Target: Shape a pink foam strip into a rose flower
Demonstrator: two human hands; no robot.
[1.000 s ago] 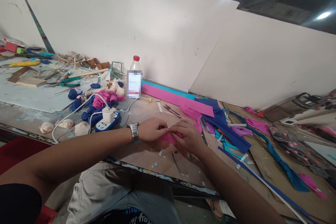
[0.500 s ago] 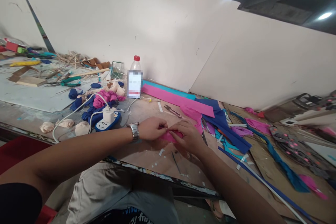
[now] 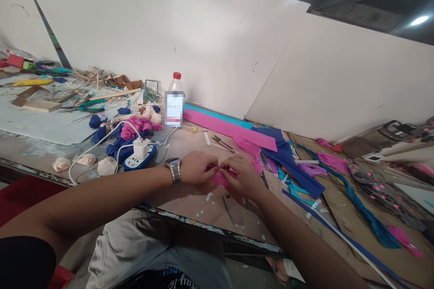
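The left hand (image 3: 197, 167) and the right hand (image 3: 242, 175) meet with fingertips close together, both pinching a small pink piece (image 3: 222, 179), which shows between and just below their fingers; whether it rests on the worktop (image 3: 190, 199) I cannot tell. Beyond the hands lie a pair of snips (image 3: 223, 143) and, farther off, a long pink strip (image 3: 230, 129). Left of the left hand sits a blue-and-white power strip (image 3: 137, 162), with cream rolled pieces (image 3: 106, 166) past it. A dark thin stick (image 3: 227, 210) lies on the near side of both hands.
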